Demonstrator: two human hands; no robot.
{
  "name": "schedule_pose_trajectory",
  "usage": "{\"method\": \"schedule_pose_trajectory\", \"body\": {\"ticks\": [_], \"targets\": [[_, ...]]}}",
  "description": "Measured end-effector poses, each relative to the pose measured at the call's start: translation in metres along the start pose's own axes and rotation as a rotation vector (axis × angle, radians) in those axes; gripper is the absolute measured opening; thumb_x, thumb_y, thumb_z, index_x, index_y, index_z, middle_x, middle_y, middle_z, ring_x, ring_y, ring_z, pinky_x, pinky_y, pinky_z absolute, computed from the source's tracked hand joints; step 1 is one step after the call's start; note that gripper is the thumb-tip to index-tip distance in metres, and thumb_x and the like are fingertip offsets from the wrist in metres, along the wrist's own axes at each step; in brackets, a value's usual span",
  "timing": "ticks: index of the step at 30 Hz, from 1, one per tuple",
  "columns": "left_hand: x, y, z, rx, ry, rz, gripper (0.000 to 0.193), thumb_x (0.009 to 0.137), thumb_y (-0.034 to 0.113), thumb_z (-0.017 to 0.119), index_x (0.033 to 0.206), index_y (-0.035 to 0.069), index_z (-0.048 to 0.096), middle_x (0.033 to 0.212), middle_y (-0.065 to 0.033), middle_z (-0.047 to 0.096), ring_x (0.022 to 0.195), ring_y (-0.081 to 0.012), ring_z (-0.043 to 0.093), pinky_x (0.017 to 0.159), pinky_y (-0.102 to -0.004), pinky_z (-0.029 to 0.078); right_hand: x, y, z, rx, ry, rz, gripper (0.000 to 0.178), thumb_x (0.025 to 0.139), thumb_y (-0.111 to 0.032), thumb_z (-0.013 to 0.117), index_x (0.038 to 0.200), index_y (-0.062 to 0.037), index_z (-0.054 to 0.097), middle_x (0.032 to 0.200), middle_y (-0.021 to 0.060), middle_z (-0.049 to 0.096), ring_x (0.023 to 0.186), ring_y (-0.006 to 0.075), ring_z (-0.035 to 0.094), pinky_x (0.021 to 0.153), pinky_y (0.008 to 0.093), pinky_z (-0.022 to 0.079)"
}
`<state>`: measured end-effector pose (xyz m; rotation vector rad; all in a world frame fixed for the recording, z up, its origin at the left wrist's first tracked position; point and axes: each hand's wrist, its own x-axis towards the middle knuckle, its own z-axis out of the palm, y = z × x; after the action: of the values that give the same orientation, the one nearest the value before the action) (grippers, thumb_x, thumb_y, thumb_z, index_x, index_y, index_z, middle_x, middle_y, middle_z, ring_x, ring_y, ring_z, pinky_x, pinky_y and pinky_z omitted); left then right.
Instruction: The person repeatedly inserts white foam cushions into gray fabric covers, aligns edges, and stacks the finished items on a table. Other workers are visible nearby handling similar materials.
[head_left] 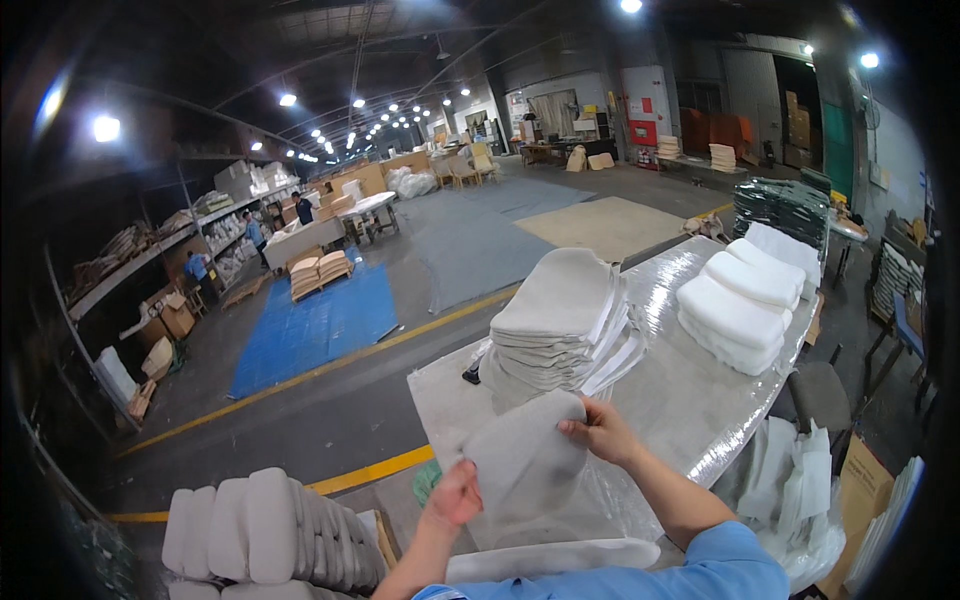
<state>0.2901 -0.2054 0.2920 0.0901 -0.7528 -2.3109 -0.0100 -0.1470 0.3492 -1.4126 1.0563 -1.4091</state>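
I hold up a flat grey fabric cover [525, 460] with both hands above a plastic-wrapped table [690, 400]. My left hand [455, 497] grips its lower left edge. My right hand [598, 432] pinches its upper right edge. Just behind it stands a tall stack of similar grey covers [565, 320]. A white foam pad [555, 558] lies on the table under my arms.
White foam cushions [745, 300] are piled at the table's far right. A row of upright padded cushions [265, 530] stands at my lower left. White scraps [795, 480] lie right of the table. A blue tarp [315, 325], shelves and distant workers fill the hall.
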Motion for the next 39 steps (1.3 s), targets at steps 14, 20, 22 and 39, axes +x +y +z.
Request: {"method": "schedule_pose_trajectory", "body": {"ticks": [14, 20, 22, 39], "targets": [[-0.047, -0.044, 0.018, -0.285, 0.022, 0.006, 0.058, 0.097, 0.014, 0.065, 0.149, 0.0, 0.045, 0.147, -0.0181, 0.056, 0.137, -0.0333, 0.054, 0.116, -0.0491, 0.042, -0.039, 0.03, -0.005, 0.235, 0.056, 0.194, 0.025, 0.097, -0.022, 0.074, 0.115, -0.0063, 0.07, 0.094, -0.0055, 0.066, 0.082, 0.0048, 0.057, 0.072, 0.0226, 0.047], [-0.061, -0.089, -0.004, -0.192, -0.123, -0.139, 0.051, 0.101, 0.026, 0.062, 0.143, -0.001, 0.052, 0.147, -0.021, 0.055, 0.141, -0.0335, 0.05, 0.12, -0.0514, 0.035, -0.06, 0.057, -0.015, 0.339, 0.028, 0.175, 0.015, 0.097, -0.022, 0.073, 0.106, -0.0098, 0.07, 0.081, -0.0091, 0.061, 0.062, 0.0025, 0.046, 0.055, 0.0215, 0.035], [-0.059, -0.089, -0.003, -0.13, -0.135, -0.254, 0.047, 0.104, 0.025, 0.057, 0.141, -0.004, 0.052, 0.148, -0.0235, 0.053, 0.142, -0.0343, 0.048, 0.12, -0.0494, 0.036, -0.068, 0.061, -0.015, 0.39, 0.059, 0.201, 0.015, 0.097, -0.023, 0.073, 0.105, -0.0103, 0.07, 0.081, -0.0091, 0.06, 0.064, 0.0026, 0.047, 0.056, 0.0215, 0.036], [-0.057, -0.052, 0.043, -0.071, -0.023, -0.037, 0.042, 0.104, 0.017, 0.058, 0.141, -0.004, 0.052, 0.139, -0.0176, 0.062, 0.132, -0.0289, 0.058, 0.114, -0.0459, 0.044, -0.079, 0.054, -0.027, 0.242, -0.009, 0.209, 0.026, 0.101, -0.029, 0.069, 0.118, -0.0094, 0.068, 0.089, -0.0059, 0.066, 0.081, 0.0067, 0.06, 0.071, 0.0244, 0.048]]}}
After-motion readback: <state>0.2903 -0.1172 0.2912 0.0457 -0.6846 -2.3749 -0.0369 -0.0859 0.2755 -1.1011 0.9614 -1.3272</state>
